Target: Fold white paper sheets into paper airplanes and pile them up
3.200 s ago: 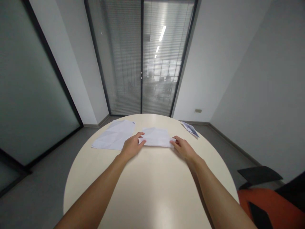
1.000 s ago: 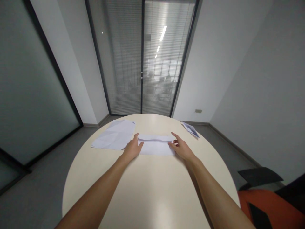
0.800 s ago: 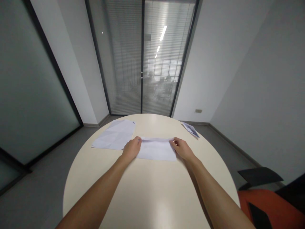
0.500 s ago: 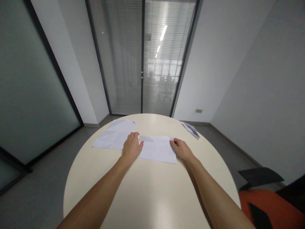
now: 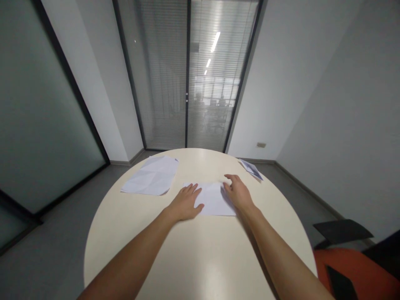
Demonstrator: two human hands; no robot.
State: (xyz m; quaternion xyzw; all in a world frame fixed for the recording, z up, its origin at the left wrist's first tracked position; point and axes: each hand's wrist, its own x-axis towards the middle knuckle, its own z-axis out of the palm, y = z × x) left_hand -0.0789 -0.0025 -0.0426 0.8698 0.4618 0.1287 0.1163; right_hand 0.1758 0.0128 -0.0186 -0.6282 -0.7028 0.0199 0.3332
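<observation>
White paper (image 5: 214, 202) lay crosswise, left end under our spread left hand (image 5: 186, 203); right hand (image 5: 239, 195) curled near right edge, grip unclear.

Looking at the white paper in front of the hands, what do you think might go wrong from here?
The left hand lies spread on the left part of the white paper, so a sideways push might slide or crumple it. The folded paper lies right by the edge of the round table; a bump could perhaps knock it off.
</observation>
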